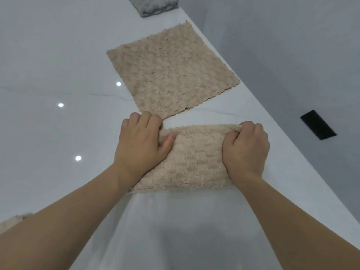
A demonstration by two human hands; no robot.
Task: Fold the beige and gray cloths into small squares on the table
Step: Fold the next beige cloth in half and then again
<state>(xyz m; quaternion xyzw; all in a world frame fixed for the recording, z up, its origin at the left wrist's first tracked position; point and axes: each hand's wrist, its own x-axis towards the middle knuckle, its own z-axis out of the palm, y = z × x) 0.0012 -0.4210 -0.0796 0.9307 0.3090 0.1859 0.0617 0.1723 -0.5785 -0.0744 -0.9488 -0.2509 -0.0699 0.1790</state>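
Both hands are on the folded beige cloth (192, 158), which lies on the white table (48, 94) just below centre of the view. The left hand (143, 142) pinches the cloth's far left corner, thumb on top of the pile, fingers curled over the far edge. The right hand (246, 147) grips the far right corner, fingers curled tight with a bunch of fabric pulled up inside them. The cloth is fluffy, deep-piled, roughly rectangular, its near edge straight and doubled.

At twelve o'clock from it, just beyond the left knuckles, a second beige cloth (171, 69) lies flat and unfolded: square, nubbly texture, scalloped edges, set at a slant to the table edge. Further out at twelve, a gray cloth (153, 5) sits partly cut off by the top of the view, plush and rumpled. At eight o'clock, a scrap of beige fabric (13, 221) peeks from behind the left forearm. The tabletop is glossy, faintly veined, catching small light spots. At three o'clock, on the gray floor, is a black rectangle (318, 124). No writing shows anywhere.
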